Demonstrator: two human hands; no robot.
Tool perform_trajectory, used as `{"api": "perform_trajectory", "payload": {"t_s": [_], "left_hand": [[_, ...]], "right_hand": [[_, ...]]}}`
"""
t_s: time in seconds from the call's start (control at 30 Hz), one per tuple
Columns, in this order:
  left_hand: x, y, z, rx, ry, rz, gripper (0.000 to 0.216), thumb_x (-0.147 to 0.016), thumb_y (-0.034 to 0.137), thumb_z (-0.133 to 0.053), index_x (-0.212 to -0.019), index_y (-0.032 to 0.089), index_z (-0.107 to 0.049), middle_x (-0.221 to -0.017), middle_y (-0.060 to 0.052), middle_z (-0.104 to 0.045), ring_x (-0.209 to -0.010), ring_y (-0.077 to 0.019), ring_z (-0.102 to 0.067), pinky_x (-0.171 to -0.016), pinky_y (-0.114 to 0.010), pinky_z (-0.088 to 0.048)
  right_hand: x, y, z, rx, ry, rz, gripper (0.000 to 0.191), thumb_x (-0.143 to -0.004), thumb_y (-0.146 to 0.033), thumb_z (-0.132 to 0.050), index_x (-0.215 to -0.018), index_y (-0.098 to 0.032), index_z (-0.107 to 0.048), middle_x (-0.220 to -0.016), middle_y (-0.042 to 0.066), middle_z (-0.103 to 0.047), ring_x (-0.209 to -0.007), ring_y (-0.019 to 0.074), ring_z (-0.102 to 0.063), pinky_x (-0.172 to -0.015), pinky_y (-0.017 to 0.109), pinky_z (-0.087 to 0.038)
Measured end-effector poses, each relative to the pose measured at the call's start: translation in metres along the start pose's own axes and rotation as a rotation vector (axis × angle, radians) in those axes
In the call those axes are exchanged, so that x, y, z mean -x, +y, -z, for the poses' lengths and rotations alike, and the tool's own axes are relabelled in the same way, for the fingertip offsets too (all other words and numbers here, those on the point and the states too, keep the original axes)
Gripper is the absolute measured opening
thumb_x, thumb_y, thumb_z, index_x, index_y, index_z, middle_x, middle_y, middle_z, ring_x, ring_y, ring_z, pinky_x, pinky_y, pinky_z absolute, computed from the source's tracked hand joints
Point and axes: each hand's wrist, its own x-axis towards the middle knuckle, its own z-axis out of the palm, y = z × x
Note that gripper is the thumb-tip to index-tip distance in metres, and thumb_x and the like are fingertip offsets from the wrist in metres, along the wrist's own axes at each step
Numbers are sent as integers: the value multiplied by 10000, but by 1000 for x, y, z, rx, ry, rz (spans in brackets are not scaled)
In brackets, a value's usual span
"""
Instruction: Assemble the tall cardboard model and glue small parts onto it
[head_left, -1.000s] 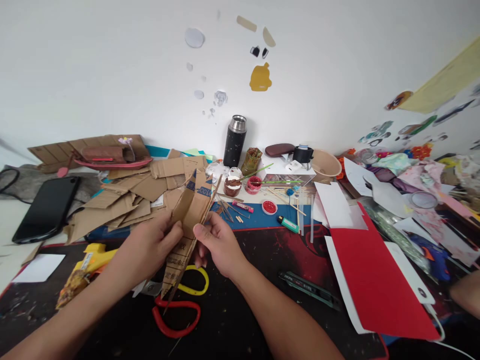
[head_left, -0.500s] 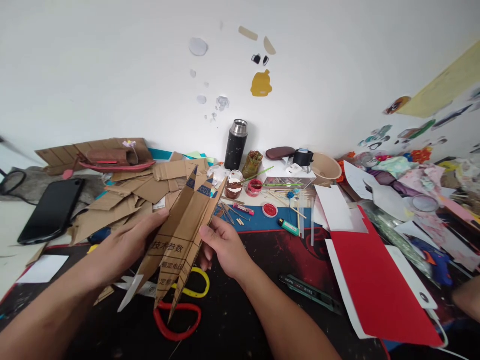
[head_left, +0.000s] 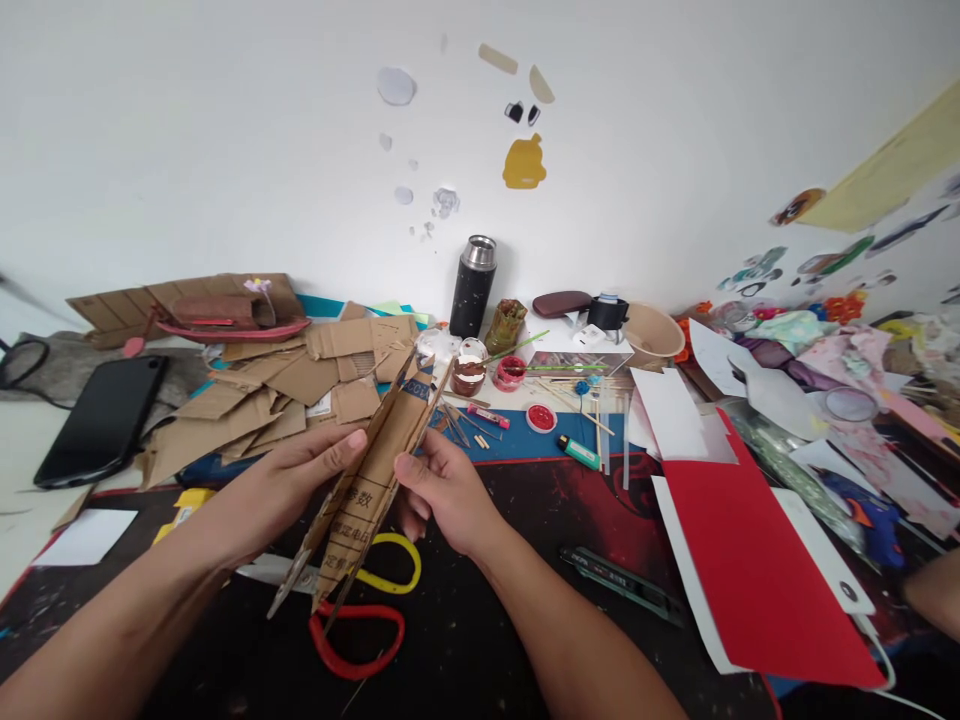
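My left hand and my right hand hold a bundle of long pointed cardboard pieces between them, above the table. The pieces are brown with printed characters and blue marks near the far tips. Left fingers press the bundle's left face, and the right thumb and fingers pinch its right edge. The pieces lie close together, points toward me and away. Under them lie scissors with one yellow and one red handle loop.
A heap of cardboard scraps and a black phone lie to the left. A black flask, paint jars, sticks and a green lighter stand behind. Red paper and a utility knife lie right. Another person's arm shows at far right.
The cardboard pieces were fanned apart half a second ago; now both hands have pressed them back together into a narrow bundle. The hands stay in about the same place.
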Motion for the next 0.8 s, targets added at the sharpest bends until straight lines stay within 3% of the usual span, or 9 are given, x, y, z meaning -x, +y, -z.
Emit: {"api": "perform_trajectory", "payload": {"t_s": [0.33,0.67,0.8], "left_hand": [[3,13,-11,-116,77,-59,755,-680,929,-828,-1044,277,-941,-1156,-105,-924,-1178,-441,-811,-1060,-490,-670],[3,5,-8,-275,96,-113,804,-781,980,-692,-1133,300,-936,-1259,-96,-909,-1248,-433,-798,-1102,-480,-657],[3,9,-10,-230,97,-76,847,-735,1014,-697,-1094,285,-937,-1219,-103,-914,-1224,-439,-797,-1116,-484,-645]], "right_hand": [[1,-1,-2,-2,6,0,650,-869,-764,-885,-1121,-252,-574,-488,-183,-452,-343,100,-434,-396,221,-432],[0,4,0,4,28,1,671,-866,-753,-890,-1167,-240,-581,-581,-162,-541,-332,68,-408,-359,207,-418],[-1,6,0,18,43,-6,667,-877,-766,-867,-1171,-243,-574,-592,-157,-558,-340,68,-415,-363,204,-410]]}}
